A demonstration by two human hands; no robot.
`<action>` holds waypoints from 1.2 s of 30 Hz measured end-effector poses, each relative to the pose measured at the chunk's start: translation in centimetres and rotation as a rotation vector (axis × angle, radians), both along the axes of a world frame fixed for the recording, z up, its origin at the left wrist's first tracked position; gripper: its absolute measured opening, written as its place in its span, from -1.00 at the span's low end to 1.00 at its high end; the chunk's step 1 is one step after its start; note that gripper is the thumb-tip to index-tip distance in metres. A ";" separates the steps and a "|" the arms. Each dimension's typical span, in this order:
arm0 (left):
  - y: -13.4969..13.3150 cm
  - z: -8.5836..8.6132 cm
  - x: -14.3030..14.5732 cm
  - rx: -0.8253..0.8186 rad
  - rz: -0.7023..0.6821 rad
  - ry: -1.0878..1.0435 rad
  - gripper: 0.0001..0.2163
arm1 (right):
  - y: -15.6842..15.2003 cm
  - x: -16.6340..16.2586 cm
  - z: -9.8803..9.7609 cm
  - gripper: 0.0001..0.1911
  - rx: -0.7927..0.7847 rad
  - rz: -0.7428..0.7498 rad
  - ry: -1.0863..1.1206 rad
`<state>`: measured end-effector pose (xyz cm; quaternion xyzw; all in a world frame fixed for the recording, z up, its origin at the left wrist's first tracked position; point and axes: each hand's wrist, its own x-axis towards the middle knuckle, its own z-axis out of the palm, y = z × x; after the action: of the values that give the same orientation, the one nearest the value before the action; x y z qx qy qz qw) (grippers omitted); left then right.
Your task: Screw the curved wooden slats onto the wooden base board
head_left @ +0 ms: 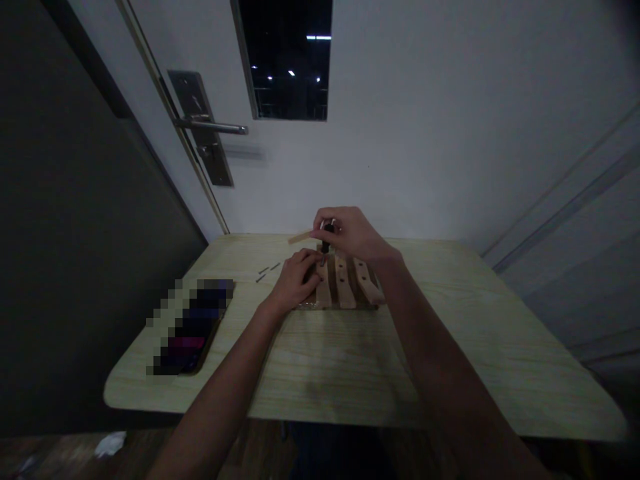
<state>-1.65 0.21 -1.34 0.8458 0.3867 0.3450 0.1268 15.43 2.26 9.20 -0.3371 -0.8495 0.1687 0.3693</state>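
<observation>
My right hand [347,230] is closed around what looks like a small hammer [327,241]. Its black head points down above the wood, and a pale wooden handle [300,237] sticks out to the left. Just below the head, a thin metal screw [323,260] stands upright on the wooden workpiece [349,290]. The fingertips of my left hand [295,280] pinch at it, while the rest of that hand rests on the workpiece's left side. Pale, curved strips with dark round spots lie across a darker base. Left of my left hand, three loose screws [261,277] lie on the table.
A phone [200,327], partly pixelated, lies on the left of the wood-grain table [475,320]. Behind the table's back edge rises a white door [425,120] with a metal handle [215,127] and a dark window [287,67]. A dark panel [75,220] stands at left.
</observation>
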 end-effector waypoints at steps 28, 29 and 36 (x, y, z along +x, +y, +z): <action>0.0 0.1 0.1 0.000 0.003 -0.003 -0.70 | -0.1 0.1 0.4 -0.89 -0.002 -0.027 0.058; 0.0 0.2 0.1 0.000 0.005 0.001 -0.70 | -0.1 0.2 0.4 -0.90 -0.009 -0.018 0.051; 0.0 0.0 0.0 -0.010 0.015 0.012 -0.69 | -0.2 1.3 0.8 -0.78 -0.082 0.032 0.023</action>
<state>-1.64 0.18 -1.31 0.8443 0.3956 0.3389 0.1262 16.76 2.05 9.95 -0.3364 -0.8429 0.2130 0.3620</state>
